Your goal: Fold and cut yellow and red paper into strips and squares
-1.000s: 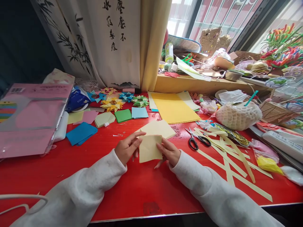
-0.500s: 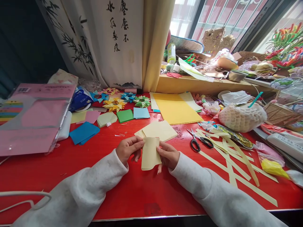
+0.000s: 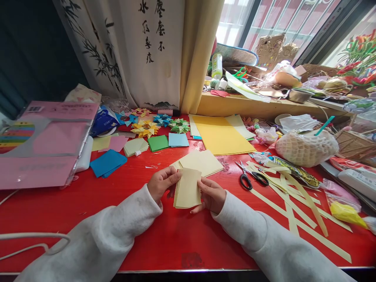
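Observation:
Between my two hands is a small stack of pale yellow paper sheets (image 3: 188, 190), held above the red table. My left hand (image 3: 163, 182) pinches its upper left edge between thumb and fingers. On the other side, my right hand (image 3: 212, 194) grips the right edge with the thumb on top. The sheets are slightly fanned at the lower left. Just behind them lies a larger pile of pale yellow paper (image 3: 207, 162) on the table. Scissors with black handles (image 3: 252, 178) rest to the right, partly opened, beside several cut paper strips (image 3: 302, 219).
Blue paper squares (image 3: 108, 162), green squares (image 3: 158, 143) and several folded paper stars (image 3: 145, 128) lie at the back left. Large yellow sheets (image 3: 223, 135) sit near the sill. A pink packet (image 3: 64, 143) stands left; a white cable (image 3: 35, 235) crosses lower left. A netted round object (image 3: 307, 149) is right.
The stack in my hands now lies flatter, its lower edge less curled, with more layers fanned at the left. My right fingers have shifted beneath it. The whole view has moved slightly.

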The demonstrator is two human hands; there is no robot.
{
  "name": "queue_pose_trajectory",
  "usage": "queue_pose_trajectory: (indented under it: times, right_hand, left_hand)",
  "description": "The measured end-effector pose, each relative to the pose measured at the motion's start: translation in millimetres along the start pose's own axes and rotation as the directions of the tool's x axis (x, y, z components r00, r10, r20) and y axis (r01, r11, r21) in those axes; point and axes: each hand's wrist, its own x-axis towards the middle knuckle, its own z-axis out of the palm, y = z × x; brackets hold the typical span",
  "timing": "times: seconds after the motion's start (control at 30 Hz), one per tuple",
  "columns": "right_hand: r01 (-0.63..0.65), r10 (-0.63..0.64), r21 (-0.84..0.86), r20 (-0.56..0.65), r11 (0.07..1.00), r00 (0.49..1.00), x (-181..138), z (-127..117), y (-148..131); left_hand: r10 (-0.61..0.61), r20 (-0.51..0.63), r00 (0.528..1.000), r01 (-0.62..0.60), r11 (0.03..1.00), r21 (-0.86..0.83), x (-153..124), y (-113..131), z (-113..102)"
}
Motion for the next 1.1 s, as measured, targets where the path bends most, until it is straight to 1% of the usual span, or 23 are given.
queue_pose_trajectory:
  times: [0.1, 0.27, 0.37, 0.47, 0.57, 0.63, 0.73, 0.83, 0.93, 1.03, 1.1]
  right_hand:
    - [0.005, -0.005, 0.021, -0.003, 1.000, 1.000, 1, -2, 0]
    - [0.014, -0.015, 0.025, 0.013, 1.000, 1.000, 2, -8, 2]
    - [0.017, -0.017, 0.025, 0.019, 1.000, 1.000, 3, -8, 3]
    - [0.019, -0.020, 0.044, 0.022, 0.999, 1.000, 3, -8, 4]
    - [0.025, -0.026, 0.052, 0.013, 0.998, 1.000, 3, -8, 4]
    - [0.042, -0.042, 0.051, -0.012, 0.998, 0.999, 3, -9, 3]
    - [0.095, -0.089, 0.057, -0.094, 0.994, 0.992, 5, -10, 2]
    - [0.150, -0.136, 0.062, -0.187, 0.987, 0.973, 7, -12, -1]
    - [0.173, -0.160, 0.037, -0.235, 0.984, 0.959, 7, -13, -3]
    - [0.196, -0.189, 0.005, -0.252, 0.981, 0.949, 6, -13, -4]
    - [0.203, -0.199, -0.010, -0.258, 0.979, 0.946, 6, -12, -4]
  left_hand:
    - [0.036, 0.005, 0.999, -0.036, 0.999, -0.021, 0, 0, 0]
    - [0.080, 0.107, 0.991, -0.067, 0.991, -0.116, 1, -3, -2]
    - [0.103, 0.099, 0.990, -0.082, 0.977, -0.194, 0, -3, -2]
    - [0.102, 0.091, 0.991, -0.078, 0.969, -0.236, 0, -1, -2]
    - [0.054, 0.072, 0.996, -0.038, 0.979, -0.201, 0, 1, -1]
    - [0.015, 0.020, 1.000, -0.012, 0.990, -0.142, 1, 2, 0]
    - [0.011, -0.085, 0.996, -0.014, 0.999, -0.034, 2, 4, -1]
    - [0.008, -0.108, 0.994, -0.002, 0.998, 0.057, 2, 4, -3]
    - [0.002, -0.122, 0.993, 0.006, 0.998, 0.069, 3, 4, -5]
    - [0.015, -0.165, 0.986, -0.005, 0.998, 0.062, 4, 5, -4]
    - [0.018, -0.171, 0.985, -0.003, 0.996, 0.086, 4, 6, -4]
